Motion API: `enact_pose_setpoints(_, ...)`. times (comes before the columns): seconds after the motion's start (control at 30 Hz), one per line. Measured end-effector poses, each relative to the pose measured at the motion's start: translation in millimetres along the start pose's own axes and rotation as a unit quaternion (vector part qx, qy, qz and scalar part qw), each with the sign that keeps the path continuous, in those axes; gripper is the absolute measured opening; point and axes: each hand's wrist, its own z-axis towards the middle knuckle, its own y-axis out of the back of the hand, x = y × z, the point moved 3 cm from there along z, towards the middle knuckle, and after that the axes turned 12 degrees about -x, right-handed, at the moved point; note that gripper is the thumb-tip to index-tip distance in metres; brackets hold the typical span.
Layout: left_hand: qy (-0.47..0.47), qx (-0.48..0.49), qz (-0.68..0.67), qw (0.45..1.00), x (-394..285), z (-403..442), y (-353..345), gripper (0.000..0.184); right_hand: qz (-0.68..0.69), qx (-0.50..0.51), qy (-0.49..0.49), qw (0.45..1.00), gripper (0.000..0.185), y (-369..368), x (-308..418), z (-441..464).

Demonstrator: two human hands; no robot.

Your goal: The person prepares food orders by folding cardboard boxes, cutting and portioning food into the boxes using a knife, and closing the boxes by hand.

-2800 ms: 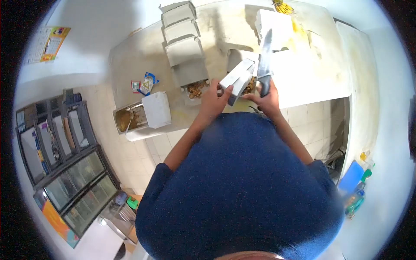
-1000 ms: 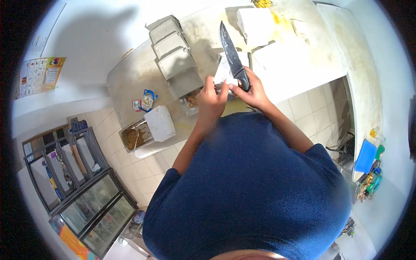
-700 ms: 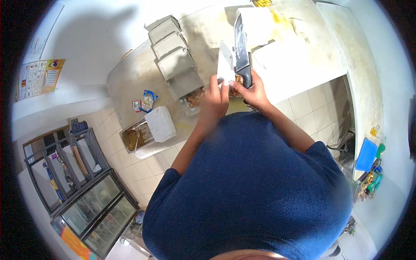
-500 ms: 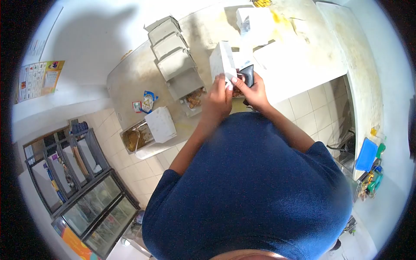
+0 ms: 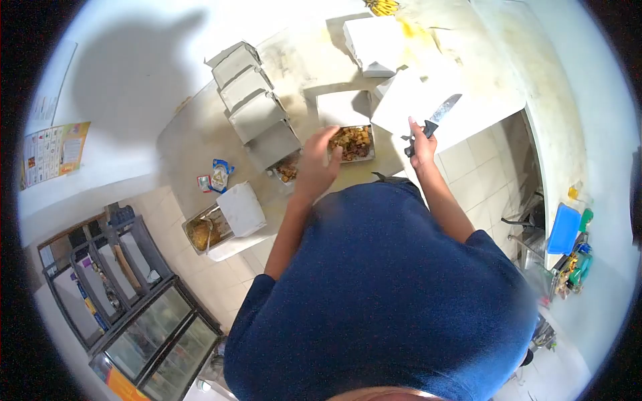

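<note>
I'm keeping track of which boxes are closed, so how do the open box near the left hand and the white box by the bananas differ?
The open box has its lid back; the white box looks shut. Food shows in the open box; the white box's inside is hidden. The open box sits near the front edge of the counter, the white box farther back, near the bananas. Both rest on the same counter.

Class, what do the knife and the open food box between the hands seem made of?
Knife blade: probably steel, silvery with a slight sheen. Knife handle: perhaps plastic, evenly black. Food box: likely thin cardboard, matt white, flat-sided, straight-edged.
</note>
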Motion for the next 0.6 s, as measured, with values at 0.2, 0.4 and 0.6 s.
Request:
enact_pose_setpoints(0.2, 0.069, -0.007, 0.043, 0.997, 35.9, -7.8, -0.5, 0.045, 0.013, -0.034, 0.011, 0.999, 0.037, -20.0, -28.5, 79.4)
enact_pose_setpoints(0.4, 0.130, 0.009, 0.098, 0.987, 64.6, -36.2, -5.5, 0.050, 0.015, -0.070, 0.022, 0.997, 0.030, -57.6, -34.4, 102.6)
enact_pose_setpoints(0.6, 0.243, 0.043, 0.125, 0.961, 93.3, -81.7, -11.0, 0.049, 0.034, -0.084, -0.030, 0.995, 0.036, -72.0, -21.0, 85.2)
